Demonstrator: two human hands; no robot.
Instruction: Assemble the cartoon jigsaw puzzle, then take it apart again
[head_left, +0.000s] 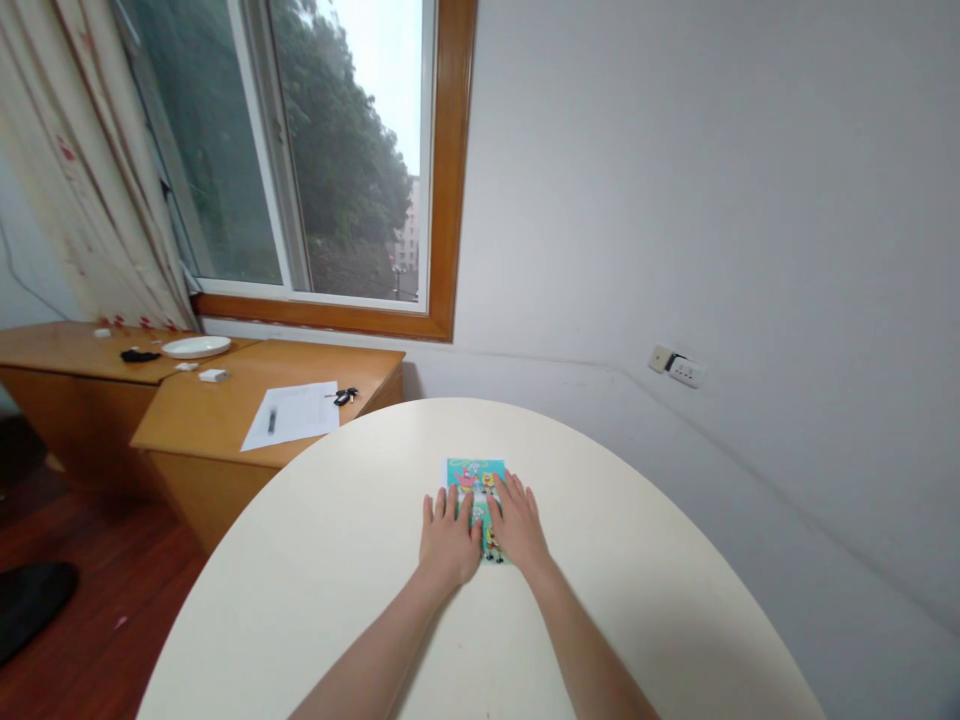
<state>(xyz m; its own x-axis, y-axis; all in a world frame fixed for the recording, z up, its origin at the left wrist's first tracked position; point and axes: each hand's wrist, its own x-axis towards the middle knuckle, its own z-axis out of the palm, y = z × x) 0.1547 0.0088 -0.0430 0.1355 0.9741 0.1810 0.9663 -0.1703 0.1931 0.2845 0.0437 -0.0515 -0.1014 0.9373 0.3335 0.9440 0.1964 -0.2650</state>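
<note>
A colourful cartoon-printed sheet [475,470], turquoise and green with pink and yellow figures, lies on the round white table [315,600]. My left hand [448,540] rests flat over its left side, fingers stretched out and apart. On the right side of the sheet lies my right hand [519,524], also flat with its fingers spread. Both hands touch the sheet, and the strip between them shows more of the print. Parts of the sheet are hidden under the palms and fingers. Whether it is one piece or two I cannot tell.
Left of the table stands a wooden desk [225,430] with a paper sheet [294,412], keys [345,396], a white plate [196,346] and small white items. A window [352,150] and curtain [90,160] are behind. Wall sockets [686,372] sit at right.
</note>
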